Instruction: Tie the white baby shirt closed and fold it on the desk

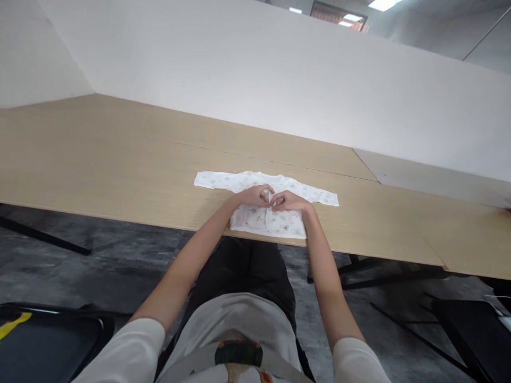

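Observation:
A small white long-sleeved baby shirt with a sparse coloured print lies flat on the wooden table, its sleeves spread to both sides. The neckline points away from me and the hem lies near the table's front edge. Over the middle of the front opening, my left hand pinches the fabric with bent fingers. My right hand meets it there, fingertips also closed on the shirt's front edge. The fingertips of both hands nearly touch, and any fastener between them is too small to make out.
The light wooden table runs across the view, with a white partition along its back. A black chair stands at lower left and another dark chair at lower right. Black table legs show underneath.

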Available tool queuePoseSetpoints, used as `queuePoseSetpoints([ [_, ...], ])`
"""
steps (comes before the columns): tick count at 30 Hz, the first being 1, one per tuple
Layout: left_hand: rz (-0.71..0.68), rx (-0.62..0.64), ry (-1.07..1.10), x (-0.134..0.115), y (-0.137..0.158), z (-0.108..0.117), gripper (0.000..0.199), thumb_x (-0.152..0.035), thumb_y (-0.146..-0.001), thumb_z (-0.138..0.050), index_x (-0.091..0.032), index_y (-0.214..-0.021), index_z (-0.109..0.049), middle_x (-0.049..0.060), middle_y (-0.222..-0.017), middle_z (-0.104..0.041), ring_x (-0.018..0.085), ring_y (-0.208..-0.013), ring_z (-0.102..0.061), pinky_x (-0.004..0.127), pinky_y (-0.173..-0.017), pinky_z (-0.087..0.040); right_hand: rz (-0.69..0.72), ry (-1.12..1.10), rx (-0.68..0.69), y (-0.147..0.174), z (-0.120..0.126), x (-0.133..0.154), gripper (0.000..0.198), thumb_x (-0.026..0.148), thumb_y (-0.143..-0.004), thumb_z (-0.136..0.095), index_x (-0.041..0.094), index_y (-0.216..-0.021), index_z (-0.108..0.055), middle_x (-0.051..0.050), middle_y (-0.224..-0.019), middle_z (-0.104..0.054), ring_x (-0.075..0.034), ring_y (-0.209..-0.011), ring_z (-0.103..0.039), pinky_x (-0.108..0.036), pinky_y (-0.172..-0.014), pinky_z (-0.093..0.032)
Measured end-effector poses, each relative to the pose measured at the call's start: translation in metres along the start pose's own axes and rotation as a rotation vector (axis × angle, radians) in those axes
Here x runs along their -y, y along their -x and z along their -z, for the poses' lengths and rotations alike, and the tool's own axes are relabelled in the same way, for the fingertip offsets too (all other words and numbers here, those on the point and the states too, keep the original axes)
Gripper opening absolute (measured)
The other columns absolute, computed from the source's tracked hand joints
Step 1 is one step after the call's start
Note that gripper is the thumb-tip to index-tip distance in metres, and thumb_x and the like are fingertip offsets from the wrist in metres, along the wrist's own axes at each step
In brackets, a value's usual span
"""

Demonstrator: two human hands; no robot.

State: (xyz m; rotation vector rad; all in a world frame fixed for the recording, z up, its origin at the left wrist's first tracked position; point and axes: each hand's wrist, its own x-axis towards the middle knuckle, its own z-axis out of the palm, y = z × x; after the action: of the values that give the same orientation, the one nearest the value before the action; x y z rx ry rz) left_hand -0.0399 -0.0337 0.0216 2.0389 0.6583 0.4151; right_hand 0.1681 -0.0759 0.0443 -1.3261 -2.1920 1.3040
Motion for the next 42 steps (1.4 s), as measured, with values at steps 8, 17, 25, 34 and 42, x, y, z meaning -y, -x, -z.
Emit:
queuePoseSetpoints([
  [8,-0.008,-0.050,-0.073,0.004,0.000,-0.001,0.058,-0.040,-0.065,-0.072,-0.018,-0.114,-0.050,0.001,-0.078,-0.069,0.017,-0.074,-0.063,0.030,-0.076,-0.045,0.020,0.012,-0.021,-0.003,-0.003,0.001,0.022,0.028,-0.068,-0.071,0.015,-0.085,-0.070,0.003,-0.059,-0.056,-0.007,-0.050,-0.044,-0.019,-0.047,-0.031],
  [17,0.053,-0.114,-0.014,-0.008,0.003,-0.007,0.052,-0.027,-0.063,-0.066,-0.019,-0.112,-0.049,0.001,-0.079,-0.069,0.018,-0.072,-0.063,0.026,-0.063,-0.044,0.029,-0.054,-0.078,-0.001,-0.004,0.002,0.025,0.034,-0.068,-0.072,0.014,-0.082,-0.071,0.003,-0.057,-0.054,-0.005,-0.042,-0.038,-0.019,-0.039,-0.026],
  [25,0.017,-0.131,0.005,-0.010,0.003,-0.008,0.047,-0.023,-0.061,-0.064,-0.018,-0.106,-0.050,-0.001,-0.072,-0.066,0.014,-0.063,-0.058,0.023,-0.057,-0.041,-0.039,-0.082,-0.088,0.000,-0.003,0.005,0.026,0.037,-0.065,-0.075,0.014,-0.073,-0.065,0.005,-0.051,-0.050,-0.004,-0.039,-0.037,-0.020,-0.039,-0.024],
  [34,0.042,-0.075,0.193,-0.009,0.003,-0.008,0.041,-0.025,-0.062,-0.066,-0.020,-0.097,-0.047,-0.002,-0.070,-0.064,0.012,-0.058,-0.054,0.022,-0.054,-0.037,-0.087,-0.097,-0.082,0.001,-0.002,0.006,0.029,0.038,-0.064,-0.076,0.012,-0.076,-0.070,0.005,-0.044,-0.045,-0.005,-0.038,-0.034,-0.021,-0.039,-0.022],
  [42,0.053,-0.034,0.302,-0.011,0.003,-0.007,0.040,-0.028,-0.061,-0.069,-0.019,-0.090,-0.044,-0.002,-0.069,-0.063,0.010,-0.057,-0.052,0.021,-0.053,-0.035,-0.081,-0.130,-0.055,0.001,-0.001,0.005,0.035,0.042,-0.063,-0.077,0.012,-0.080,-0.071,0.004,-0.046,-0.048,-0.005,-0.040,-0.036,-0.021,-0.040,-0.027],
])
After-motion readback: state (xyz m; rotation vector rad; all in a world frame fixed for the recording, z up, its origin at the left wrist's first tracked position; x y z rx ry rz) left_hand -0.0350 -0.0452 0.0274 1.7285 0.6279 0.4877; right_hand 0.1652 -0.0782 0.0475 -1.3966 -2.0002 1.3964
